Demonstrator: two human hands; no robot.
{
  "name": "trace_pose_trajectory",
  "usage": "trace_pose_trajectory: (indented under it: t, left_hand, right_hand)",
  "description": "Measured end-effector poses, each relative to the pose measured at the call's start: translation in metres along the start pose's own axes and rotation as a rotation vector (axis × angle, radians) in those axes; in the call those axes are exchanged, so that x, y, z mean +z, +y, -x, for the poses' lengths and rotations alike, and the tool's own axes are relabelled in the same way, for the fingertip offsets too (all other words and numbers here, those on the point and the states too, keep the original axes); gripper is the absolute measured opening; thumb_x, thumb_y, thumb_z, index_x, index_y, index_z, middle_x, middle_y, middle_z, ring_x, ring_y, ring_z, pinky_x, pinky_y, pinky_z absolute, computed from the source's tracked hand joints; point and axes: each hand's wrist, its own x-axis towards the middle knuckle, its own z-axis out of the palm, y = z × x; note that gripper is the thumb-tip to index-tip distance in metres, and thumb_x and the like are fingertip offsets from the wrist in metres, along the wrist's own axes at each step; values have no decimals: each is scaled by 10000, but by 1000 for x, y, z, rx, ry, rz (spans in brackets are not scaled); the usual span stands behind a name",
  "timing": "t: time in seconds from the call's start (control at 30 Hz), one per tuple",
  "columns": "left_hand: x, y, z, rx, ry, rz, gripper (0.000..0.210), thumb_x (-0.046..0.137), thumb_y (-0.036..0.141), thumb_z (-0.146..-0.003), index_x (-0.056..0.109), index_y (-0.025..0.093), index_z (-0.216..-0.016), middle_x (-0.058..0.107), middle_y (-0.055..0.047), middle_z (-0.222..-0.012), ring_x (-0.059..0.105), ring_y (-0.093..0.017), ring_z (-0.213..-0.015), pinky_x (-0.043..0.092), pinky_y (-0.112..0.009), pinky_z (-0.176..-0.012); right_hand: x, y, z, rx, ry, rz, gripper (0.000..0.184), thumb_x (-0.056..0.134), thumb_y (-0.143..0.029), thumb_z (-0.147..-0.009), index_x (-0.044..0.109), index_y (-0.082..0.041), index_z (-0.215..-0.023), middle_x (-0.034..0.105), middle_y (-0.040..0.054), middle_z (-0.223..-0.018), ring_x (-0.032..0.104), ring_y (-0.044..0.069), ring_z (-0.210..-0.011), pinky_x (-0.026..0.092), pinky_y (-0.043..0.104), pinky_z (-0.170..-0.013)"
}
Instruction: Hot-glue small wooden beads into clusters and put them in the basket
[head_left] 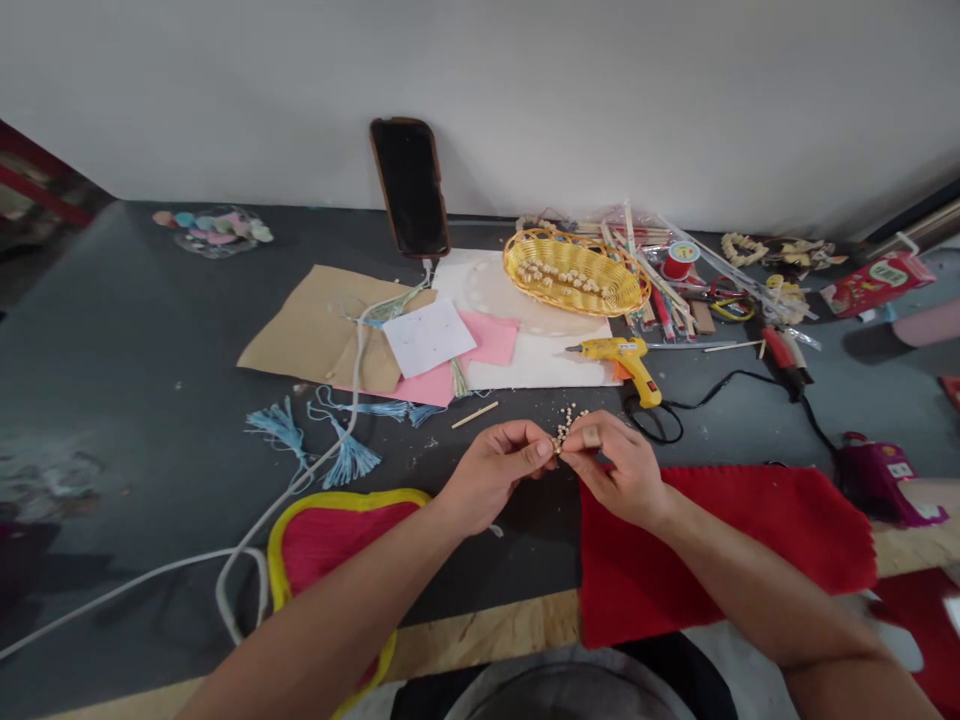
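Observation:
My left hand (499, 470) is closed in a pinch on a small beaded piece (557, 447). Opposite it, my right hand (615, 465) pinches the same piece, fingertips nearly meeting those of the left. A ring shows on one right finger. The piece is tiny and partly covered by the fingers, so its exact shape cannot be made out. Just beyond the fingertips, several loose pale beads (568, 413) lie on the dark table (420, 450). A yellow hot glue gun (616, 350) lies beyond my right hand. Under my right forearm is red felt (720, 530).
A yellow wicker basket (577, 262) holds several bead clusters. Blue tassels (352, 460), brown paper (300, 320) and a white cable (300, 475) lie at left. A phone (410, 185) leans on the wall. Sticks, a red thread spool (680, 260) and a red box (877, 283) crowd the right.

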Motion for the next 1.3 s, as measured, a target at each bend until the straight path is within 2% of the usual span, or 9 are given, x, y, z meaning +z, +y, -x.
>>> trace_pose_trajectory:
  t: [0.5,0.6,0.7,0.87,1.3]
  left_hand:
    - [-3,-2,-1,34,-55,-72,249,777,352,-695,659,136,-661,611,7,-629,490,-90,-608,346,-221,-600]
    - [-3,-1,-1,28,-56,-70,263,780,362,-692,656,133,-657,613,5,-625,486,-88,-602,343,-218,-595]
    - [-5,-2,-1,21,-68,-78,272,782,364,-691,651,129,-653,616,3,-630,477,-82,-594,341,-215,-598]
    - [-7,-4,-1,18,-131,-108,263,770,351,-710,654,124,-648,600,9,-611,474,-78,-587,335,-215,-593]
    - [-6,-3,0,-28,-153,-115,287,794,387,-669,689,119,-674,640,-22,-633,499,-96,-602,354,-219,-597]
  right_hand:
    - [1,0,0,11,-29,-79,95,545,-114,-885,558,-199,-844,596,28,-776,592,129,-738,515,248,-667]
    - [-1,1,1,25,-27,-124,60,586,-149,-871,561,-202,-885,594,34,-812,584,130,-719,508,245,-635]
    - [-3,3,3,71,-57,-202,134,635,-225,-855,572,-205,-971,591,42,-873,535,107,-626,493,237,-574]
    - [-7,4,2,94,-154,-281,198,629,-265,-869,618,-200,-1056,623,42,-833,551,131,-680,503,269,-647]
    - [-8,3,3,91,-127,-300,139,618,-264,-880,639,-185,-992,662,42,-791,610,143,-740,515,269,-688]
